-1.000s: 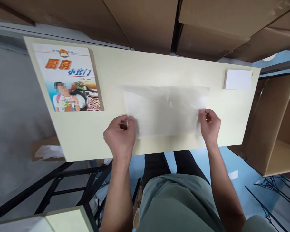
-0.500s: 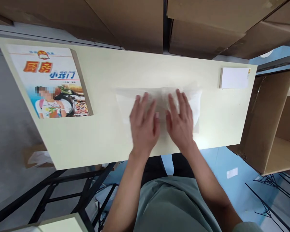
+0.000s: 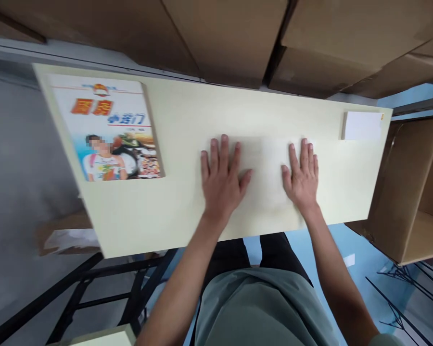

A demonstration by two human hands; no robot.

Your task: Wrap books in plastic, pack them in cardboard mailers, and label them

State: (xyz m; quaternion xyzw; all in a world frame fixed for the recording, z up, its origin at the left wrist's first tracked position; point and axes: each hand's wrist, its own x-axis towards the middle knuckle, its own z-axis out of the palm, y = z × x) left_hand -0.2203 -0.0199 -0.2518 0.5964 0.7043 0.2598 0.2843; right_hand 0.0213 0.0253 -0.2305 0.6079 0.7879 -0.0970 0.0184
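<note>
A thin, translucent whitish sheet, perhaps a plastic bag, lies flat on the pale table. Its edges are faint against the tabletop. My left hand rests palm down over its left part, fingers spread. Toward the sheet's right side, my right hand also lies flat with its fingers stretched out. Neither hand grips anything. A thick book with a cooking cover sits at the left end of the table. At the right end is a stack of white cards or paper.
Large cardboard boxes line the table's far side. An open cardboard box stands beyond the right edge. Black metal framing is below at the left, near another pale table corner.
My hands have moved apart and now press flat, the right one farther right. The sheet looks smoother against the table. The whole view has shifted slightly.
</note>
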